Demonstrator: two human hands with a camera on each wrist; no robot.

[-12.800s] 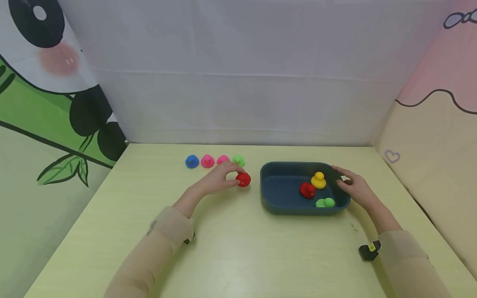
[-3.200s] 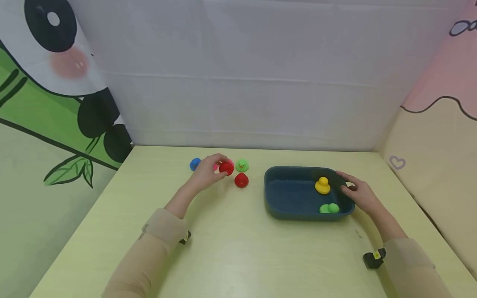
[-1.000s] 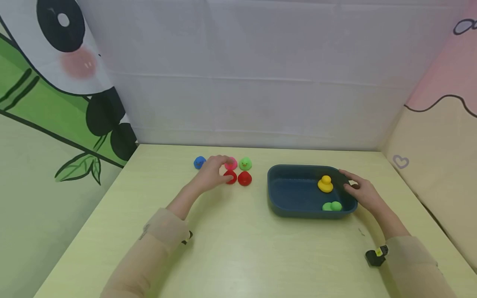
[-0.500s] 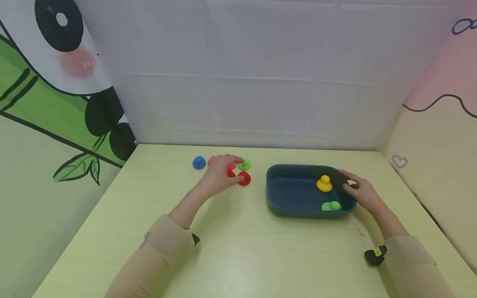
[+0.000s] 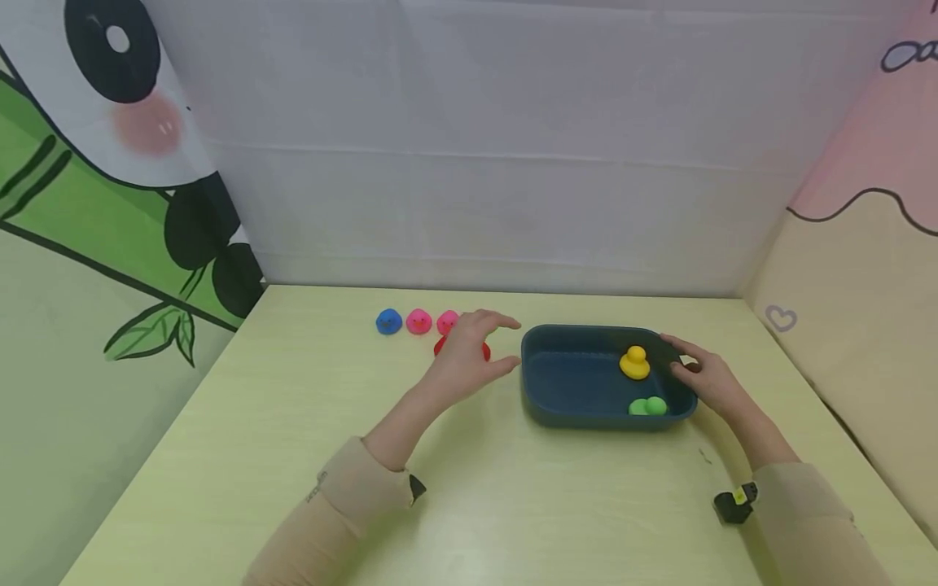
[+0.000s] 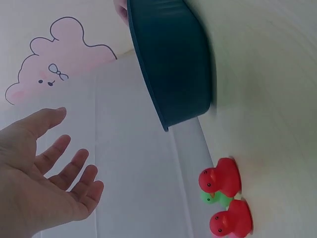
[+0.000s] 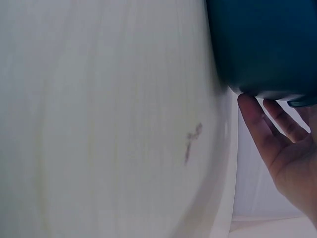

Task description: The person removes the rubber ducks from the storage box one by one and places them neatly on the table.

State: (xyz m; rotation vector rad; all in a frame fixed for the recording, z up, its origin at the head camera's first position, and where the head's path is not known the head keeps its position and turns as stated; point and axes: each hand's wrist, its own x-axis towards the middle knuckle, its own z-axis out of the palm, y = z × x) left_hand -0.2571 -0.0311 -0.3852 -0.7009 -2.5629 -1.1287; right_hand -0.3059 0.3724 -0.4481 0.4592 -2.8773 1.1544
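Observation:
My left hand hangs empty over the table, thumb and fingers spread apart, just left of a dark blue plastic basin. Partly behind it, two red rubber ducks stand side by side. A green rubber duck shows behind them in the left wrist view but is hidden by the hand in the head view. My right hand holds the basin's right end at the rim, fingers against its outside wall. Inside the basin sit a yellow duck and a light green duck.
A blue duck and two pink ducks line up at the back of the pale wooden table. A white cloth wall rises behind, with printed cartoon panels at both sides.
A red duck has gone from the basin to the table beside the other red one. My left hand has let go there and moved right toward the basin; the right hand stays at the rim.

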